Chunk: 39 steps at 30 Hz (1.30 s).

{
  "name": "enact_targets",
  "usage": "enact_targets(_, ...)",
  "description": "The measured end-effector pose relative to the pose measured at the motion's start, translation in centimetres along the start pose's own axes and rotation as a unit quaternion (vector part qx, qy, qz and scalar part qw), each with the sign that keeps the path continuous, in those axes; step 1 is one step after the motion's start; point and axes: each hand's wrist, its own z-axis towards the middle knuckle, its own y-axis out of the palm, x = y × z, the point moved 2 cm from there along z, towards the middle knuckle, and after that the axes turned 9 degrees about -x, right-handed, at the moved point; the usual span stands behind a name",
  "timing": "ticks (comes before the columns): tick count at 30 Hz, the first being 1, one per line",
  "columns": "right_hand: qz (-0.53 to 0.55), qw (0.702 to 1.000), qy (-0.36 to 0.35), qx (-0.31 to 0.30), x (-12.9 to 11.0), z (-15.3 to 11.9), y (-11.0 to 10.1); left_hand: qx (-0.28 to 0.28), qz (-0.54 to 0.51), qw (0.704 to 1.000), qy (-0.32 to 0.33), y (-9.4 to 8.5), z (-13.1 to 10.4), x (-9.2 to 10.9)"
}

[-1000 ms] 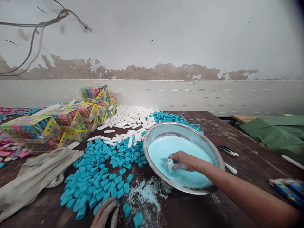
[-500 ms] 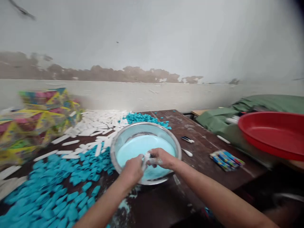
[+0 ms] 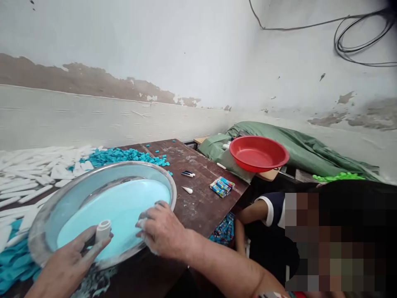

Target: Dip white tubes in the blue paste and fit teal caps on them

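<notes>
So the left hand [image 3: 70, 258] has a white tube [image 3: 103, 231] pinched between thumb and fingers, mouth end up, over the near side of the metal basin [image 3: 87, 182]. My guess is it's kept upright so nothing tips out, and over the basin so stray bits drop back in. The right hand [image 3: 164, 231] is half curled over the basin's right side, fingertips dusty. Can't tell if there's anything in it. The basin sits right in front of the person, I'd say so both hands reach the pale blue powder [image 3: 124, 215] easily.

White tubes [image 3: 27, 169] and blue caps [image 3: 120, 155] are heaped around the basin's left and far sides, probably to be close by.

Counts: one tube held, one metal basin, one red basin [image 3: 259, 153] past the far end of the counter [image 3: 198, 207], one dark-and-white tool [image 3: 187, 174], one white pointed piece [image 3: 187, 190]. The bright packets [image 3: 222, 186] overlap, maybe three or four. Heaped tubes and caps: way too many to count. One other person, with a white-edged sleeve [image 3: 269, 211], is at the right.
</notes>
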Motion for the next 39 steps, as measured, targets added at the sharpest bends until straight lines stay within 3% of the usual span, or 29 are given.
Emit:
enact_targets(3, -0.013, 0.999, -0.023, 0.039, -0.4, -1.5, 1.2, -0.015, -0.011, 1.0, -0.003, 0.3, 0.2, -0.7)
enact_targets(8, 0.066, 0.997, 0.006, 0.042, 0.4, -2.7, 2.5, -0.063, 0.001, 0.997, -0.033, -0.5, 0.5, -1.0)
enact_targets(14, 0.133, 0.988, 0.018, 0.077, 0.4, -2.8, 2.8, -0.057, 0.003, 0.998, -0.033, -1.0, 0.1, 0.4)
enact_targets(23, 0.148, 0.982, 0.015, 0.118, 0.3, -2.9, 3.3, -0.016, -0.01, 1.0, 0.01, -0.7, -0.3, -0.3)
enact_targets(31, 0.141, 0.983, 0.014, 0.118, -0.2, -3.0, 3.3, -0.057, -0.023, 0.998, 0.001, -0.5, -0.4, 0.0)
enact_targets(39, 0.13, 0.984, 0.009, 0.12, -0.6, -3.0, 3.3, -0.048, -0.027, 0.998, 0.032, -0.5, -0.5, 0.0)
